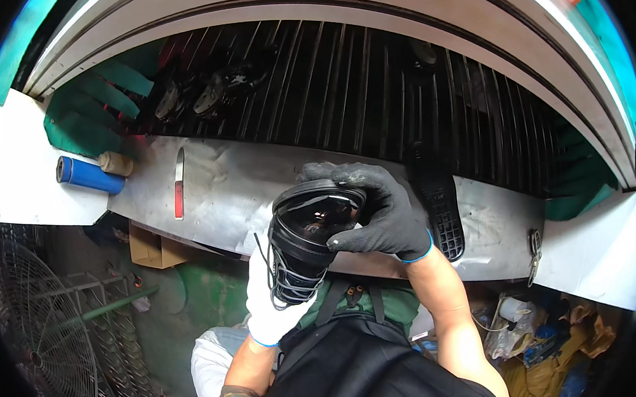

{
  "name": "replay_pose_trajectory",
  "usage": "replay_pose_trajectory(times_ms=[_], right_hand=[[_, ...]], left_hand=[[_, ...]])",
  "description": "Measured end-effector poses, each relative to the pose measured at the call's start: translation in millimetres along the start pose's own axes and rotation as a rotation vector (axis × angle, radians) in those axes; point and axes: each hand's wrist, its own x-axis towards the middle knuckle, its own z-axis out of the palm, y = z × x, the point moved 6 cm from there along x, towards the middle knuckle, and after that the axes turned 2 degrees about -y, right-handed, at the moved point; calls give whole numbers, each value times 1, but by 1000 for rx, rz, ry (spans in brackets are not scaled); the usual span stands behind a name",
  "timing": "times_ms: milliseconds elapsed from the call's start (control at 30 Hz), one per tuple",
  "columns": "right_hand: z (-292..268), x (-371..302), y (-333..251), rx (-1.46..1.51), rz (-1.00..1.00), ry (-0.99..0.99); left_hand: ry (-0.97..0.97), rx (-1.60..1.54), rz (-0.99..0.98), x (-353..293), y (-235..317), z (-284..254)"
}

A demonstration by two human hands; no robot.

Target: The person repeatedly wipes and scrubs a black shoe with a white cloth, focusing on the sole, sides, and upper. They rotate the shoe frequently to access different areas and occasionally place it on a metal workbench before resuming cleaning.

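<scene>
A black lace-up shoe (307,235) is held up over the near edge of the metal ledge (213,212), its glossy rounded toe pointing away from me. My left hand (272,303), in a white glove, grips it from the left and below; the shoe hides most of those fingers. My right hand (386,212), in a dark grey glove, wraps around the toe, with the thumb on the right side. Black laces criss-cross the near part, and loose ends stick out to the left. A black sole (447,220) with a block-patterned tread lies right of my right hand.
A red-handled knife (179,185), a blue roll (91,174) and a tan roll (115,163) lie at left. Beyond the ledge, dark shoes (217,92) rest on a ribbed black conveyor (341,95) beneath a hood. A fan (42,339) stands lower left; bags (560,344) lie lower right.
</scene>
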Motion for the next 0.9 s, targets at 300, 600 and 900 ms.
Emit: replay_pose_trajectory(times_ms=[300, 600, 900], right_hand=[[3, 3, -4, -39, 79, -9], [4, 3, -1, 32, 207, -87], [20, 21, -9, -325, 446, -272]], left_hand=[[-6, -79, -49, -3, -5, -1], [-39, -73, 6, -7, 4, -9], [-221, -986, -490, -21, -9, -7]])
